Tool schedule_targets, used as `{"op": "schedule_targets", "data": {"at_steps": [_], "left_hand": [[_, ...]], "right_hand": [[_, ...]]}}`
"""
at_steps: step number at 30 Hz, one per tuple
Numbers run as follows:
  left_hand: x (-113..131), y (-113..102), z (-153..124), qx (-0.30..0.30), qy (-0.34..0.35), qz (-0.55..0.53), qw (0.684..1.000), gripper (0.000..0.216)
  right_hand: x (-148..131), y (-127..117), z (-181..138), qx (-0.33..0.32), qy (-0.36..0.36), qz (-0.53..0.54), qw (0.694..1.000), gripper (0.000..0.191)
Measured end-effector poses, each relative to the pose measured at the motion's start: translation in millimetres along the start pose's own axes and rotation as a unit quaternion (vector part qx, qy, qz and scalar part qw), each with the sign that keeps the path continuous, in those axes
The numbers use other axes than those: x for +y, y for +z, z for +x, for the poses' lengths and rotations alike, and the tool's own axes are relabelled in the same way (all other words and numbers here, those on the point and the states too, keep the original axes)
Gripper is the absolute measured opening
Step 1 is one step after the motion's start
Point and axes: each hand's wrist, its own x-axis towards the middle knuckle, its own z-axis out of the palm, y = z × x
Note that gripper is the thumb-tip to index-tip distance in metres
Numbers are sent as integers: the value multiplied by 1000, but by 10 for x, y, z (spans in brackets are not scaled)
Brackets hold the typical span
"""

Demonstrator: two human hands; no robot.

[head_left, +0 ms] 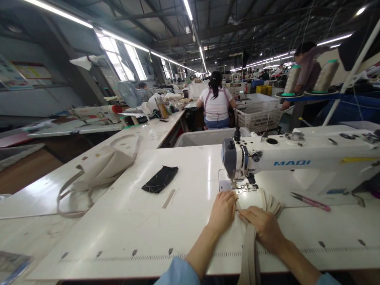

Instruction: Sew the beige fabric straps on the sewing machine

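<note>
Your L hand [223, 210] bunched nr MAQI sewing mach. [292, 156], grip can't tell; your R hand [265, 226] narrow, holding beige straps [248, 255]. Pink-handled scissors [312, 201] farther R.

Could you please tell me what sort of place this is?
It looks like a sewing workshop, probably a factory floor: a sewing machine stands on the near table, thread cones rise beyond it, and a second machine stands further left.

The bottom edge cuts the beige straps [249, 253]; the right, the sewing machine [297, 152].
</note>
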Motion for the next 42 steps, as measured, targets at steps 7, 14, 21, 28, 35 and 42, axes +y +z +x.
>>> {"op": "schedule_targets", "data": {"at_steps": [7, 14, 21, 28, 35, 42], "left_hand": [[2, 3, 9, -18, -10, 21, 1000, 30], [16, -6, 29, -13, -12, 33, 999, 29], [13, 7, 17, -12, -25, 50, 998, 33], [-11, 24, 12, -17, -20, 65, 998, 34], [4, -13, 37, -12, -44, 48, 998, 34], [-59, -108, -2, -34, -27, -46, 998, 38]], "right_hand": [[15, 18, -24, 13, -3, 3, 1000, 24], [5, 43, -21, 7, -6, -13, 1000, 24], [-8, 44, 0, -9, 10, -18, 1000, 24], [-1, 53, 15, -5, 38, -12, 999, 23], [-16, 68, 62, -15, 62, -14, 998, 22], [-32, 42, 96, -16, 83, 30, 996, 21]]}}
